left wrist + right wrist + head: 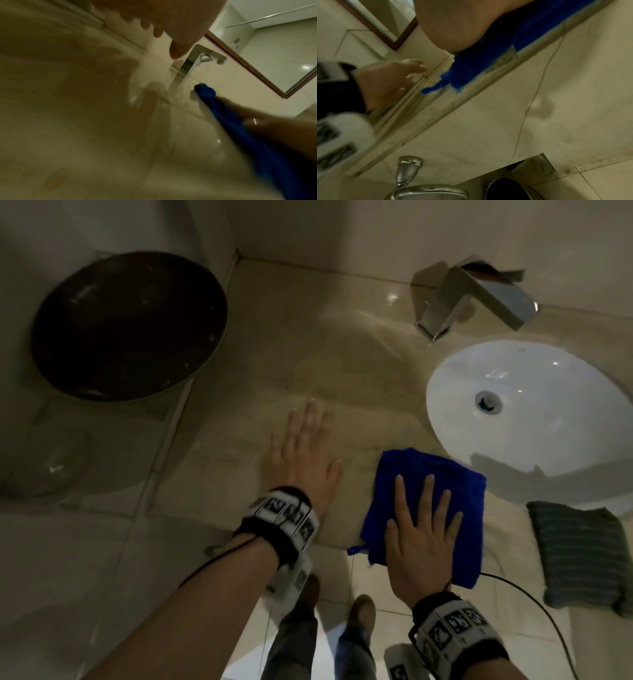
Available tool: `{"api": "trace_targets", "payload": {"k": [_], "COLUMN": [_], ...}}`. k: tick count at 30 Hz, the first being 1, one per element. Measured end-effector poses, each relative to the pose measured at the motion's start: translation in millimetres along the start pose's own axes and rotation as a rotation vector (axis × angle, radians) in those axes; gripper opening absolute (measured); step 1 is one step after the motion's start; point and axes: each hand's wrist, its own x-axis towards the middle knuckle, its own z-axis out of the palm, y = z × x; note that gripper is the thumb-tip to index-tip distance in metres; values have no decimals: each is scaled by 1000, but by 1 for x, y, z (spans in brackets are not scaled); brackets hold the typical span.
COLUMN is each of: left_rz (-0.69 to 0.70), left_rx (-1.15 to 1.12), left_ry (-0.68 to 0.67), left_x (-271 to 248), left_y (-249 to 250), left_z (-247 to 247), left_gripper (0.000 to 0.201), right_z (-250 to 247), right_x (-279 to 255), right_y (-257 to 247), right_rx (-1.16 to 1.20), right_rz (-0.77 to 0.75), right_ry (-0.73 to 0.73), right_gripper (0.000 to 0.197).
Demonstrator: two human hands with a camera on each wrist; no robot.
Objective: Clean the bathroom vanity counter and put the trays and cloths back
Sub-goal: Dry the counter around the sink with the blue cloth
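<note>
Right hand: the right hand (423, 537) lies flat with its fingers straight and spread, pressing down on the blue cloth (431, 484); it grips nothing.
Left hand: the left hand (308, 457) is flat too, fingers straight, palm down over the bare surface (342, 364) just beside the cloth; whether it touches the stone is hard to tell.
Blue cloth: folded, at the front edge of the surface, between the left hand and the sink (534, 409). A small loop at its near corner hangs over the front edge.
Grey cloth: a folded striped grey cloth (579, 549) lies at the front edge to the right, just in front of the sink.
Sink: a white oval basin set into the right part of the surface, with a chrome tap (476, 296) behind it by the back wall.
Off the surface: a dark round bin (126, 326) stands below, past the left edge.
Mirror: the left wrist view shows a wood-framed mirror (274, 56) above the tap.
</note>
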Motion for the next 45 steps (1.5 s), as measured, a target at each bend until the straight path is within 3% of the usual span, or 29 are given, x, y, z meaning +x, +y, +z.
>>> {"api": "trace_targets", "payload": {"k": [5,10,15,23,32,38,41,45], "left_rz": [94,99,85,94,105,85,102,109], "left_rx": [150,188,192,207,217,185,196,179], "left_ry": [-289,-359,-357,-342,-301,-293,-273,-260], "left_x": [46,46,48,49,50,50,49,49], "left_y": [25,24,26,24,22,22,22,21], "left_z": [5,11,13,17,23,24,24,22], "left_gripper": [78,76,73,75,76,77,74,77], "right_z": [-6,-15,-24,-22,-58,-53,-50,-55], "right_x": [6,40,83,64,205,182,163,187], "right_y": [2,-2,-12,-6,-24,-12,-12,-20], "right_rx": [-19,-14,0,18,6,16,31,50], "right_rz": [18,36,70,-17,-191,-298,-283,-256], "right_ry": [-94,-124,-155,-152,-201,-166,-186,-153], "right_gripper": [65,67,71,67,68,69,70,69]}}
